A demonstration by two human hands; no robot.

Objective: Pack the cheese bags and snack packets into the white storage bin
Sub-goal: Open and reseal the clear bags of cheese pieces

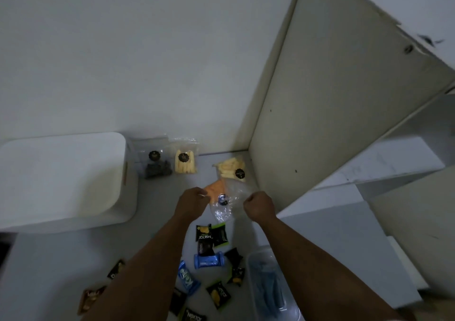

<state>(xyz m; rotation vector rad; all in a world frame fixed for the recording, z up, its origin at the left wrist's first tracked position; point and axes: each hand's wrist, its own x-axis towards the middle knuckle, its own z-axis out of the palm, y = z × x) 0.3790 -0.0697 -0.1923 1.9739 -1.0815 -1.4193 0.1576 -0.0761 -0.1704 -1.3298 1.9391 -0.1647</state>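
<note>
Both my hands hold a clear bag of orange cheese (216, 191) above the counter, in the middle of the view. My left hand (190, 204) pinches its left edge and my right hand (258, 206) grips its right edge, fingers curled. A bag of pale cheese sticks (230, 170) lies just behind it. Another pale cheese bag (186, 162) and a bag with dark contents (156, 163) lean against the back wall. The white storage bin (61, 180) stands at the left. Several snack packets (211, 237) lie scattered on the counter below my arms.
A tall white cabinet panel (332, 114) rises at the right, with shelves beyond it. A clear plastic container (267, 283) holding something blue sits at the lower right. A blue packet (208, 260) lies among the snacks.
</note>
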